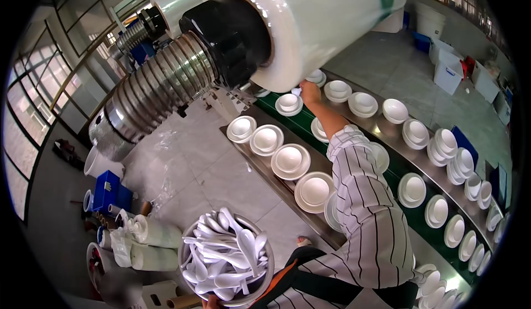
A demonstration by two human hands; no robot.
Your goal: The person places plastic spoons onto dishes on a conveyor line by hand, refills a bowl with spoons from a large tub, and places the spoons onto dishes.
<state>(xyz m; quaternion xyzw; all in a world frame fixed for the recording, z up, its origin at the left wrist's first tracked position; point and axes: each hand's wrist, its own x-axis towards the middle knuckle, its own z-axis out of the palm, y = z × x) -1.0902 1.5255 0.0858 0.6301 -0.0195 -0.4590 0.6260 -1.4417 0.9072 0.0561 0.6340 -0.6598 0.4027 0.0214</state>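
A round metal basin (pixel 270 265) full of white spoons (pixel 229 253) is held low in front of my body. Fingers of my left hand (pixel 210 302) grip its near rim; the rest of that hand is out of frame. My right arm reaches across a green conveyor belt (pixel 391 183). At its end my right hand (pixel 311 93) is closed on a small white piece that looks like a spoon (pixel 297 92), just above a bowl on a saucer (pixel 289 104). The big film roll stands close to this hand in the view.
A large roll of clear film (pixel 326 21) on a threaded metal shaft (pixel 160 88) looms overhead. Bowls on saucers line the steel ledges (pixel 257 168) beside the belt. Film rolls (pixel 157 242) and a blue crate (pixel 110 190) stand at left, white bins (pixel 447 72) at far right.
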